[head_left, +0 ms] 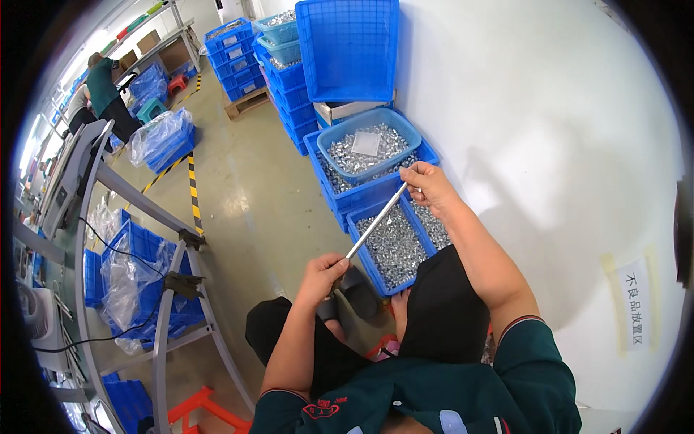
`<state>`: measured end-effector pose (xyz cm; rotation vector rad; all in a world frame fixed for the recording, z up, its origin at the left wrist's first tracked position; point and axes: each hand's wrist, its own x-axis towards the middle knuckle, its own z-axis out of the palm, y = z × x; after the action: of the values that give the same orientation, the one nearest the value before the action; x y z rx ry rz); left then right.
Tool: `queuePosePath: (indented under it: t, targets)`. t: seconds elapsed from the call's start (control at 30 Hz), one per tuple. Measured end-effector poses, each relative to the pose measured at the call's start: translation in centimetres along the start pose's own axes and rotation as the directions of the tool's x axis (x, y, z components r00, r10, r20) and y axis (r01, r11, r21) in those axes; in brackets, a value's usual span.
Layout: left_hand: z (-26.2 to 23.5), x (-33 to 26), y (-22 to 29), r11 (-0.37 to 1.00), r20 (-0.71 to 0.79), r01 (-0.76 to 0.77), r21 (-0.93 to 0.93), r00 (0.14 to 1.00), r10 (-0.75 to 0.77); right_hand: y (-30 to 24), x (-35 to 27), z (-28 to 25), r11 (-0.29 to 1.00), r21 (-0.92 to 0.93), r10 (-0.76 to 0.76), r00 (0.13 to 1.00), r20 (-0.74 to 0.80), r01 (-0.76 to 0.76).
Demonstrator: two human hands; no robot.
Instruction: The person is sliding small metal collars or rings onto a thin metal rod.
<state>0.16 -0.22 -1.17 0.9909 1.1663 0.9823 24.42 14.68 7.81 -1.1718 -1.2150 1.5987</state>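
Above the near blue crate (361,249) of small shiny metal parts, a thin, straight, silver-grey metal rod (376,221) hangs in the air between both hands. Its long axis runs on a slant, from the lower end near the person's knees up and away to the upper end over the crate's far right corner. The left hand (323,273) is closed around the lower end, fingers wrapped on the rod. The right hand (428,185) pinches the upper end between thumb and fingertips.

The crate stands on the floor against the white wall (549,130), with a second blue crate (376,189) and a round-cornered blue basin (369,142) of the same parts just beyond it. Left of the crates the grey floor (246,195) lies open as far as the slanted grey frame (144,199).
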Motion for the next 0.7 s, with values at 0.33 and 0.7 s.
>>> queuePosePath:
  t: [0.33,0.7]
  targets:
    - [0.3,-0.2,0.9,0.997,-0.053,0.032,0.066,0.998,-0.029,0.0,0.1,-1.0,0.926,0.336,0.125,0.979,0.158,-0.173]
    - [0.4,-0.1,0.5,0.997,0.029,-0.054,-0.057,0.998,0.056,0.1,-0.1,-0.1,0.974,0.224,0.001,0.996,0.093,-0.022]
